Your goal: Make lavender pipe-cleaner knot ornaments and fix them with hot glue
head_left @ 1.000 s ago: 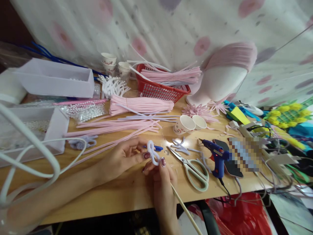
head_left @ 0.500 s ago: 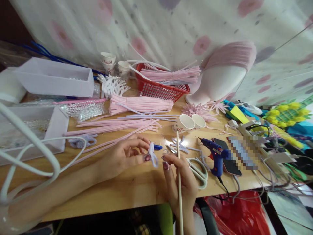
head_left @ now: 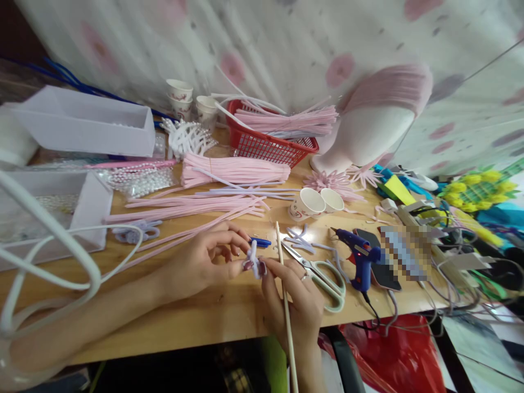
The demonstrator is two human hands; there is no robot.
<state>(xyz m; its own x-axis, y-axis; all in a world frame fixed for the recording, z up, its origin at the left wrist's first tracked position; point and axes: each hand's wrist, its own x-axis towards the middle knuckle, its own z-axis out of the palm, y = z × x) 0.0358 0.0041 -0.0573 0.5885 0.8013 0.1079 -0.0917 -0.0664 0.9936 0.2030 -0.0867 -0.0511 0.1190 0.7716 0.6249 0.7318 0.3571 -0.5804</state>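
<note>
Between thumb and fingers, my left hand [head_left: 215, 254] pinches a small looped piece of lavender pipe cleaner [head_left: 254, 255]. My right hand [head_left: 297, 300] has its thumb and index fingertips at the lower loop of the same piece, closed on it. A thin pale wooden stick [head_left: 287, 311] is tucked in my right hand and slants up past the fingers. Behind the fingertips lies a blue pen [head_left: 261, 242]. Scissors with pale green handles [head_left: 331, 284] rest just right of my right hand, near lavender pipe cleaner offcuts [head_left: 301, 238].
A blue glue gun [head_left: 360, 256] lies at right beside a phone [head_left: 380, 273] and cables. Pink pipe cleaners [head_left: 235, 170], two paper cups [head_left: 308, 203], a red basket [head_left: 270, 147] and a white foam head [head_left: 364, 134] stand farther back. White trays [head_left: 92, 204] are at left.
My right hand has moved left and its fingertips now meet the lavender piece. The wooden stick has shifted left with it. My left hand has stayed nearly in place.
</note>
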